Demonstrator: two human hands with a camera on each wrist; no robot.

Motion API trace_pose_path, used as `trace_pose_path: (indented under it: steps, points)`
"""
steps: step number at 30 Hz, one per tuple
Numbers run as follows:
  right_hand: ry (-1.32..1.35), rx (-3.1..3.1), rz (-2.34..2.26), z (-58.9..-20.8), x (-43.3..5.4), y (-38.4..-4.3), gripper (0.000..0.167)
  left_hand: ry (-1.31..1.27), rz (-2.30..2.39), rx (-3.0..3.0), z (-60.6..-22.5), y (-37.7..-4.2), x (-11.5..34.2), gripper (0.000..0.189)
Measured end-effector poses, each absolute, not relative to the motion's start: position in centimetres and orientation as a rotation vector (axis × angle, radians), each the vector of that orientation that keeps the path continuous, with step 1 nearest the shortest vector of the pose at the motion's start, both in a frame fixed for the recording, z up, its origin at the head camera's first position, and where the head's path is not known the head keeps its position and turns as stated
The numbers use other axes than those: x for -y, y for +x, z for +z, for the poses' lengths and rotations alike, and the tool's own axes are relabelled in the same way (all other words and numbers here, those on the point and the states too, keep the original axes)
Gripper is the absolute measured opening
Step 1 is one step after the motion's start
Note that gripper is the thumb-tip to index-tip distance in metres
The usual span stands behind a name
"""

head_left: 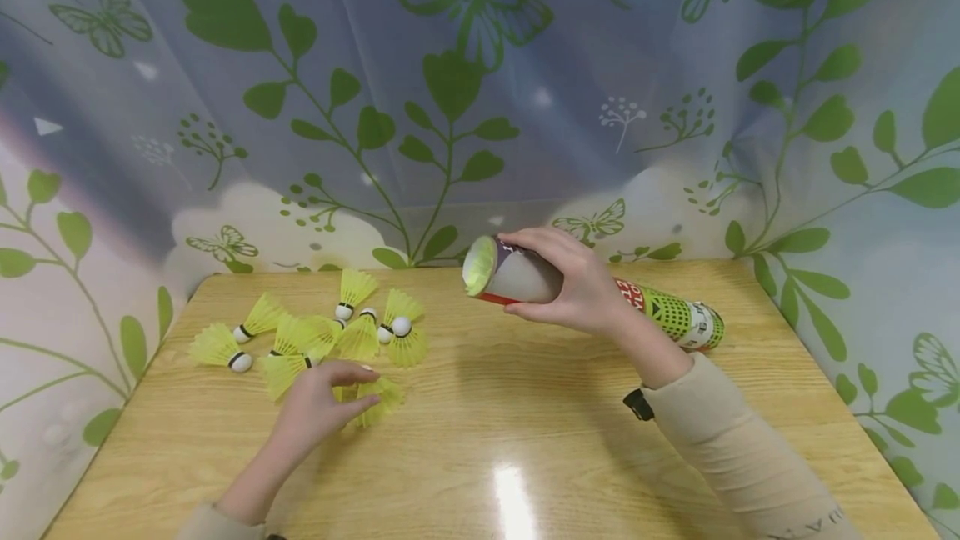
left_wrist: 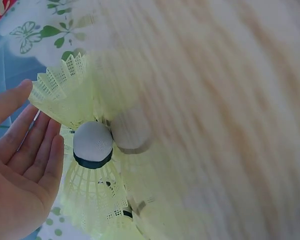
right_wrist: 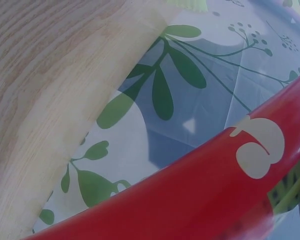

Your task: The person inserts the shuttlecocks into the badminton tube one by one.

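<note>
My right hand (head_left: 581, 283) grips a long shuttlecock tube (head_left: 523, 275) round its middle, above the table. The tube's open mouth points left, and something yellow-green shows inside it. Red and green printing covers its far part; the right wrist view shows the red side (right_wrist: 190, 192) up close. At the near edge of the pile, my left hand (head_left: 318, 407) is around a yellow shuttlecock (head_left: 384, 400). In the left wrist view its thumb is by the rim of a skirt (left_wrist: 65, 95), and the fingers are extended beside it. A white-headed shuttlecock (left_wrist: 92, 142) is close by.
Several yellow shuttlecocks (head_left: 213, 347) with white heads lie in a loose group on the left of the wooden table (head_left: 465, 440). Behind and beside the table hangs a curtain (head_left: 525, 107) printed with leaves and butterflies.
</note>
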State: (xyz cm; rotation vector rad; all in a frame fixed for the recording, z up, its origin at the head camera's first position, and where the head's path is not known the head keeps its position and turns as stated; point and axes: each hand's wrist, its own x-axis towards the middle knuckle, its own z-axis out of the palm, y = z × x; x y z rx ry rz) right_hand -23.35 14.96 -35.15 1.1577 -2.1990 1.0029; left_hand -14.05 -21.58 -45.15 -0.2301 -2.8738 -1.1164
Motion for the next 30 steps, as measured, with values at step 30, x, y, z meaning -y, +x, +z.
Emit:
trace_pose_path:
  steps: [30]
  points:
    - [1.137,2.215,1.034,-35.1,-15.0,-23.4,0.08,-0.235,-0.876,2.655,-44.4,-15.8,22.9,0.005]
